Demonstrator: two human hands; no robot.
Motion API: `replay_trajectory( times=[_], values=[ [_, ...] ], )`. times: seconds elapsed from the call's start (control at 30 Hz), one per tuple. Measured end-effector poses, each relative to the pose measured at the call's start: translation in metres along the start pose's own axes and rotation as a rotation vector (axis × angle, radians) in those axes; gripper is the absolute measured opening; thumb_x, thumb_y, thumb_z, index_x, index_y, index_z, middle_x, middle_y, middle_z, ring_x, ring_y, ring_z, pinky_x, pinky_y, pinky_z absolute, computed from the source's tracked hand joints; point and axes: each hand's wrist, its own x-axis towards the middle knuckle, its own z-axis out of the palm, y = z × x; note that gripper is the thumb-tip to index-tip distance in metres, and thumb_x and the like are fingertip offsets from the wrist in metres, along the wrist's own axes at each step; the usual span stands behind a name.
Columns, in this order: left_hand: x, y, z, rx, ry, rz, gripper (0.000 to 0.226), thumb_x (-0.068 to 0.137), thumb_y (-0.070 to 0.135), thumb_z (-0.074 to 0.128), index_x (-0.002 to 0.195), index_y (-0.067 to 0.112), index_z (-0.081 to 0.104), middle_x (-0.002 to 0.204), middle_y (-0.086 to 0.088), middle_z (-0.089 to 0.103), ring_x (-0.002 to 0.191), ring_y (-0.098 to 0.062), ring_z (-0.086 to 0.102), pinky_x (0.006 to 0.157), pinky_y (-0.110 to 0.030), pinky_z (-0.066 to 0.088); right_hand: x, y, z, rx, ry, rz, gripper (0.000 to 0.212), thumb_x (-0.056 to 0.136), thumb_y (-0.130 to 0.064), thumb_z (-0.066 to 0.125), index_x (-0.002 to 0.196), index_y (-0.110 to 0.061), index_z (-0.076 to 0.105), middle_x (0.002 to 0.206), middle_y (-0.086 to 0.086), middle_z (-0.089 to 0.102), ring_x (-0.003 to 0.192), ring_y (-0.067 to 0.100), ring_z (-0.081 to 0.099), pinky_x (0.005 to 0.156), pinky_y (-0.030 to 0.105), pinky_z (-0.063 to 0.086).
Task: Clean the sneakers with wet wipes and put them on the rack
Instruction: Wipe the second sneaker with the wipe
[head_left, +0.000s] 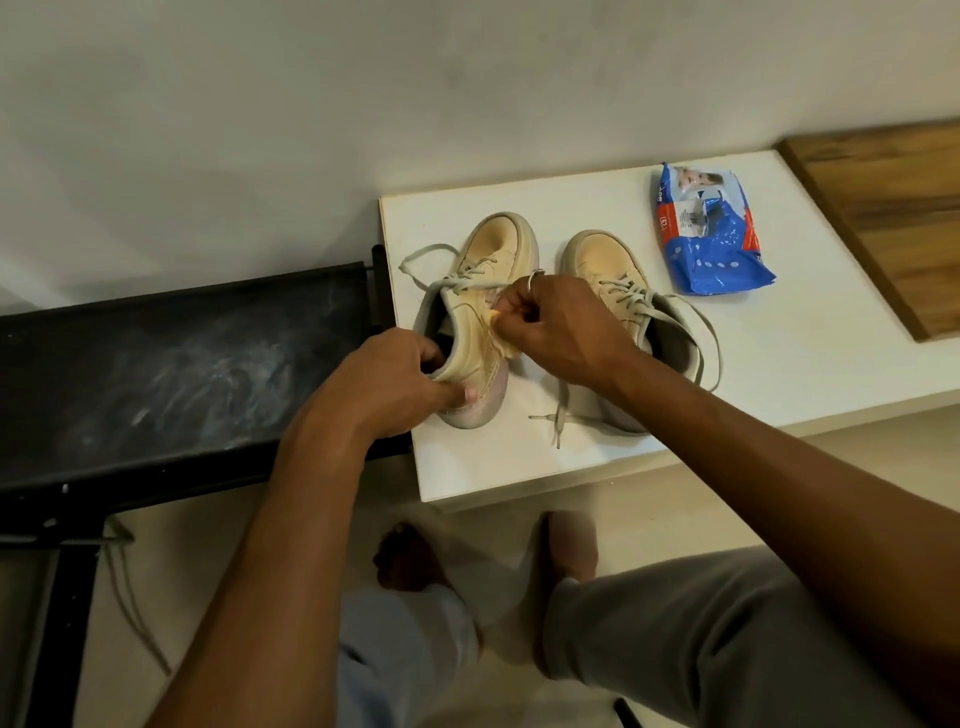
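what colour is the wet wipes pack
The wipes pack is mostly blue with white and red panels; head view.

Soft, even indoor light, white table (493, 457) bright without glare, faint shadow under the right hand (566, 332), wide-angle bending toward the edges, trouser legs (701, 634) slightly soft at the bottom.

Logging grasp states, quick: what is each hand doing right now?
Left hand: closed, gripping the heel of the sneaker.
Right hand: closed, pinching a wet wipe against that sneaker's side.
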Motion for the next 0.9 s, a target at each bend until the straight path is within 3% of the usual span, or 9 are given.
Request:
replay_trajectory(
  times=[0.1,0.33,0.47,0.53,0.67,0.77,0.9],
  values=[
    [-0.001,-0.001,-0.001,-0.01,-0.004,-0.007,0.02,0.083,0.038,0.077,0.092,0.021,0.072,0.078,0.004,0.067,0.069,-0.01,0.062,0.056,-0.023,0.041,-0.006,-0.006,-0.001,0.077,-0.189,-0.021,0.012,0.091,-0.029,0.067,0.085,-0.019,0.072,0.074,-0.001,0.071,0.068,0.017,0.065,0.069,0.039,0.055],
    [0.003,0.0,0.005,0.017,0.017,-0.018,0.023,0.082,0.04,0.078,0.091,0.02,0.073,0.077,0.006,0.067,0.067,-0.008,0.064,0.054,-0.02,0.039,0.001,-0.009,0.009,-0.038,0.137,-0.006,0.012,0.09,-0.024,0.063,0.082,-0.017,0.069,0.07,-0.007,0.068,0.063,0.008,0.063,0.066,0.038,0.055],
    [0.004,-0.001,0.004,0.002,0.012,-0.03,0.023,0.083,0.04,0.077,0.091,0.019,0.073,0.075,0.006,0.067,0.064,-0.009,0.063,0.052,-0.019,0.038,-0.002,-0.008,0.004,0.121,-0.123,0.0,0.012,0.091,-0.024,0.067,0.08,-0.018,0.07,0.068,-0.002,0.069,0.063,0.013,0.064,0.068,0.039,0.057],
    [0.004,0.0,0.004,0.002,0.009,-0.03,0.024,0.083,0.04,0.077,0.093,0.019,0.074,0.075,0.005,0.067,0.065,-0.009,0.063,0.052,-0.02,0.038,-0.004,-0.007,0.003,0.162,-0.167,0.002,0.012,0.09,-0.024,0.068,0.079,-0.02,0.069,0.068,-0.002,0.069,0.062,0.013,0.063,0.067,0.038,0.055],
    [0.005,0.004,0.008,0.017,0.013,-0.033,0.03,0.082,0.042,0.077,0.1,0.019,0.073,0.08,0.006,0.068,0.07,-0.009,0.064,0.054,-0.02,0.039,0.002,-0.007,0.009,0.012,0.083,-0.026,0.012,0.09,-0.025,0.064,0.079,-0.02,0.067,0.069,-0.007,0.067,0.063,0.009,0.062,0.066,0.037,0.056],
    [0.005,0.005,0.009,0.039,0.021,-0.03,0.031,0.081,0.044,0.077,0.099,0.018,0.072,0.08,0.006,0.066,0.069,-0.009,0.063,0.054,-0.02,0.039,0.007,-0.012,0.013,-0.023,0.167,-0.018,0.014,0.089,-0.025,0.061,0.082,-0.017,0.068,0.072,-0.005,0.069,0.064,0.012,0.064,0.064,0.037,0.056],
    [0.006,0.005,0.011,0.093,0.016,-0.029,0.029,0.079,0.042,0.08,0.093,0.018,0.073,0.081,0.003,0.068,0.072,-0.011,0.066,0.064,-0.028,0.054,0.016,-0.004,0.001,-0.01,0.231,0.043,0.012,0.09,-0.024,0.063,0.081,-0.018,0.069,0.073,-0.007,0.068,0.065,0.007,0.063,0.067,0.034,0.056]
  ],
)
